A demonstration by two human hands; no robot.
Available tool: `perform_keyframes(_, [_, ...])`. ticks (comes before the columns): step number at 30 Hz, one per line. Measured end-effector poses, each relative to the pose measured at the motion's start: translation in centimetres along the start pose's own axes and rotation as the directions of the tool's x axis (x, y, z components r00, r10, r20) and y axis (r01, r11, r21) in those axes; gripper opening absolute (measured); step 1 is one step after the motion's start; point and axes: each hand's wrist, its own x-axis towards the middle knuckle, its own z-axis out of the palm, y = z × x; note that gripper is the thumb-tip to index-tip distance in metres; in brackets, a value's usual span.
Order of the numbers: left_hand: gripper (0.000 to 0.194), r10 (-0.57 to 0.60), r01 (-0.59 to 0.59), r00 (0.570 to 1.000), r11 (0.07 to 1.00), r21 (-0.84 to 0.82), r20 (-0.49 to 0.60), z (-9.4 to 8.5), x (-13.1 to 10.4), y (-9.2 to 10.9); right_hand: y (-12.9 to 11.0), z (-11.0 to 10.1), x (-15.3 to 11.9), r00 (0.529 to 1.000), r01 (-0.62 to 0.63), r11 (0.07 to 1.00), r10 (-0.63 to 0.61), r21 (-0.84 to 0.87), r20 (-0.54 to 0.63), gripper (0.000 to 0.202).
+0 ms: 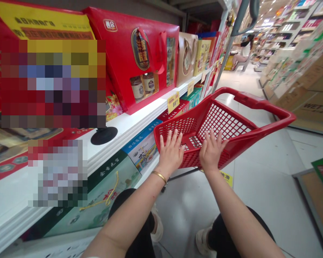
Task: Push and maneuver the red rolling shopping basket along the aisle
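Observation:
A red plastic shopping basket point(185, 123) with lattice sides and a raised handle stands tilted in front of me, beside the shelf. My left hand point(171, 150) reaches over its near left edge, fingers stretched out and apart. Further right, my right hand point(212, 150) lies against the near rim, its fingers also extended and the thumb apart. Neither hand is wrapped around anything. The palms are turned away, so I cannot tell how firmly they touch the basket. Inside it, only the bare red bottom and lattice walls show. A gold bracelet point(159, 176) circles my left wrist.
On the left, a white shelf point(150, 105) carries a red gift box point(118, 46) with jars. Below it stand a blue box point(144, 150) and a green box point(97, 197). Brown cartons point(312, 104) are stacked right of the aisle. A person point(243, 53) sits farther down.

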Motion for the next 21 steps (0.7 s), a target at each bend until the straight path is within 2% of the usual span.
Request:
perform_keyframes(2, [0.058, 0.001, -0.001, 1.000, 1.000, 0.001, 0.002, 0.0, 0.0, 0.0, -1.8, 0.3, -1.1, 0.975, 0.191, 0.981, -0.193, 0.031, 0.110, 0.052])
perform_keyframes(4, [0.058, 0.003, -0.003, 1.000, 1.000, 0.004, 0.008, -0.1, 0.0, 0.0, -2.6, 0.1, -1.4, 0.913, 0.342, 0.937, -0.349, 0.069, 0.210, 0.054])
perform_keyframes(6, [0.057, 0.006, -0.006, 1.000, 1.000, 0.007, 0.010, -0.1, -0.1, 0.0, -2.1, -0.5, -0.9, 0.872, 0.405, 0.910, -0.413, 0.087, 0.264, 0.055])
perform_keyframes(7, [0.058, 0.007, -0.007, 1.000, 1.000, 0.008, 0.009, -0.1, -0.1, 0.0, -1.4, -0.9, -0.4, 0.874, 0.400, 0.913, -0.406, 0.077, 0.268, 0.054])
perform_keyframes(9, [0.058, 0.009, -0.009, 1.000, 1.000, 0.009, 0.006, -0.1, -0.1, -0.1, 0.9, -1.5, 0.8, 0.916, 0.333, 0.943, -0.329, 0.021, 0.228, 0.052])
perform_keyframes(12, [0.058, 0.012, -0.012, 1.000, 1.000, 0.002, 0.003, 0.0, -0.1, 0.0, 4.3, -2.0, 2.3, 0.989, 0.133, 0.987, -0.126, -0.087, 0.082, 0.047])
perform_keyframes(15, [0.058, 0.014, -0.014, 1.000, 1.000, -0.005, 0.005, 0.0, -0.1, 0.1, 5.4, -1.6, 2.5, 0.999, -0.018, 0.995, 0.013, -0.100, -0.043, 0.045])
perform_keyframes(17, [0.058, 0.015, -0.015, 1.000, 1.000, -0.006, 0.005, 0.0, -0.1, 0.1, 4.0, -0.9, 1.8, 1.000, 0.014, 0.999, -0.015, -0.050, -0.020, 0.047])
perform_keyframes(19, [0.057, 0.018, -0.018, 1.000, 1.000, -0.005, 0.004, 0.0, 0.0, 0.2, 1.6, -0.3, 0.6, 0.986, 0.143, 0.989, -0.144, 0.024, 0.089, 0.049])
perform_keyframes(21, [0.057, 0.021, -0.021, 1.000, 1.000, 0.000, 0.005, 0.0, 0.0, 0.2, -0.8, 0.0, -0.4, 0.925, 0.300, 0.949, -0.315, 0.102, 0.211, 0.052])
